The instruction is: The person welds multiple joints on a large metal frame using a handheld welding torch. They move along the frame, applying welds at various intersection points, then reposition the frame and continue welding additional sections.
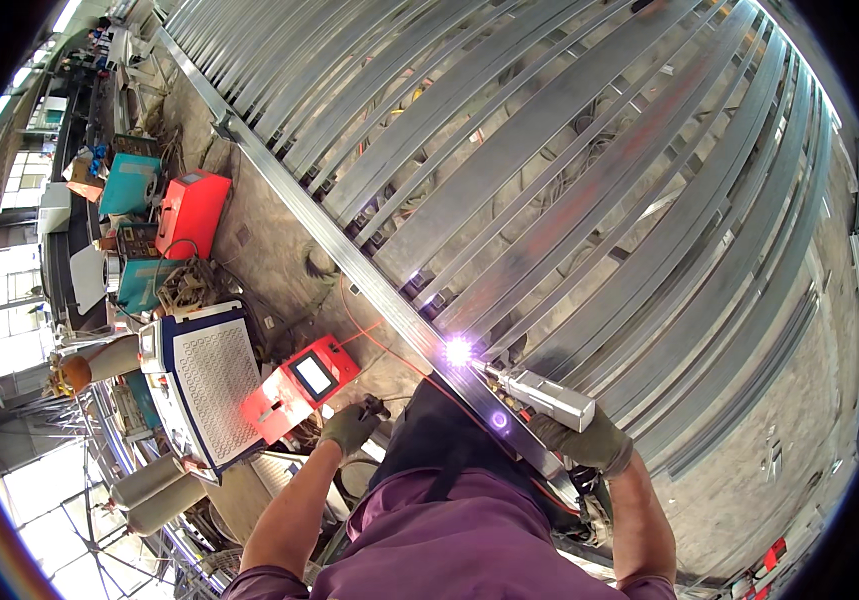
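In my gloved right hand [589,443] is a silver handheld welding torch [549,398], its nozzle pointing left and away from me. A bright violet-white flare glows at the nozzle's tip, on the long metal rail [319,240] where a flat metal bar [529,260] meets it. The flare hides the joint itself. My gloved left hand [351,428] is held apart from the rail, lower left, with curled fingers. Something small and dark shows at its fingertips, too small to name. An orange-red cable [386,347] runs from a red box with a screen [314,372] toward the rail.
Many parallel metal bars fill the far side and right. On the left stand a white-and-blue machine cabinet [214,385], a red machine [192,213], teal machines [130,183] and gas cylinders [154,490]. A coiled wire [320,262] lies on the floor.
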